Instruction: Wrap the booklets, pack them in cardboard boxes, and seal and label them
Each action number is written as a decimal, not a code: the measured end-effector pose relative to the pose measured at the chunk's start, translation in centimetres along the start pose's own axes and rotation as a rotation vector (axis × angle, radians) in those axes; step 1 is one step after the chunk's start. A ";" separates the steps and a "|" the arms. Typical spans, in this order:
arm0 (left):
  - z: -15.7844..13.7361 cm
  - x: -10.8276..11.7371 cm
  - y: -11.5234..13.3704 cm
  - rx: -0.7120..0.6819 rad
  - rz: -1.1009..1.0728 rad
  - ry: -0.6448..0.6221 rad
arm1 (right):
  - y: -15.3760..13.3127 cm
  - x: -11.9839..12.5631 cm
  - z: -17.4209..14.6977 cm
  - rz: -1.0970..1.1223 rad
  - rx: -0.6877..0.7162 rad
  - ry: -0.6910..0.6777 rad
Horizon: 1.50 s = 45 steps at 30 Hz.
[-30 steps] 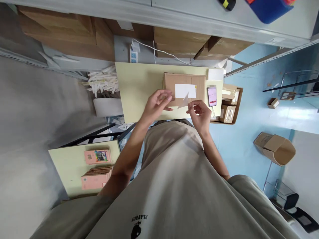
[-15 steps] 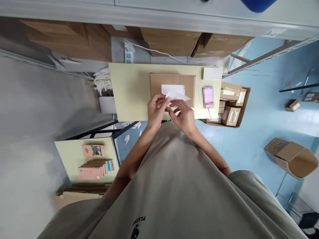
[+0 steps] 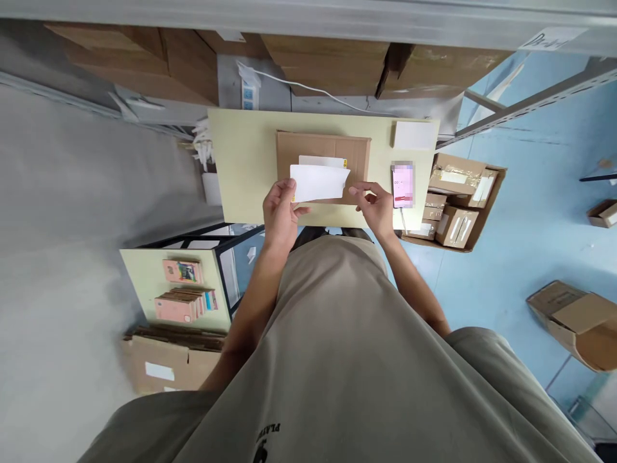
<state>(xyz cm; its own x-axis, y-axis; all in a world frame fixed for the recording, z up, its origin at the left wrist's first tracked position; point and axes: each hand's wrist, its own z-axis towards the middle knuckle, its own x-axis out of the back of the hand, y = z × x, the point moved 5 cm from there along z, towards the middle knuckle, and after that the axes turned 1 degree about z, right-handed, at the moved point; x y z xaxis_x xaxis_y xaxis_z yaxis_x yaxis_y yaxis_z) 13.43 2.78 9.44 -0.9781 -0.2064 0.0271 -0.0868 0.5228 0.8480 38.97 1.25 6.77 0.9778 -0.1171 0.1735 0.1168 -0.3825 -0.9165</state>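
Observation:
My left hand pinches the left end of a white paper label, its thumb on top. The label is held up almost flat above a brown cardboard box and has a small yellow mark at its lower left corner. Behind it another white label with a yellow corner mark lies on the box, partly hidden by the held one. My right hand is just right of the held label's right edge, with a small gap between. Its fingers are loosely bent and apart, with nothing visible in them.
The box lies on a pale yellow table. To the right are a lit phone on a cable and a white stack. An open carton of small boxes stands beyond. Pink packages lie on a lower left table.
My hands have moved apart, the left one leftward with the label. The label, bent between both hands before, is now spread out. My right hand has come away from it. The view has shifted slightly.

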 end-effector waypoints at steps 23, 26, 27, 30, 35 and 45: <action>-0.1 0.7 -1.2 -0.057 0.099 -0.090 | 1.1 -2.6 0.0 0.060 -0.117 -0.074; 1.5 1.3 -2.5 -0.089 0.123 -0.001 | 1.6 -2.6 0.1 0.027 -0.103 -0.050; 2.2 1.4 -3.1 -0.095 0.126 0.029 | 1.8 -2.7 0.3 0.001 -0.101 -0.043; 4.7 1.5 -4.7 -0.088 0.130 0.109 | 2.5 -3.0 1.0 -0.109 -0.088 -0.022; 8.8 0.8 -5.6 -0.198 0.240 0.175 | 3.2 -3.5 3.0 -0.330 -0.047 0.061; 11.5 0.2 -6.1 -0.319 0.474 0.195 | 2.3 -4.7 4.8 -0.648 -0.124 0.070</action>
<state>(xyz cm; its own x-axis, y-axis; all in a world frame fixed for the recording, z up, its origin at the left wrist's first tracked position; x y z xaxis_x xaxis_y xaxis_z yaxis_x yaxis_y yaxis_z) 11.59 9.06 -1.76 -0.8409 -0.1756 0.5120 0.4407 0.3271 0.8359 35.53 5.33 2.14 0.7020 0.1148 0.7028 0.6529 -0.4980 -0.5707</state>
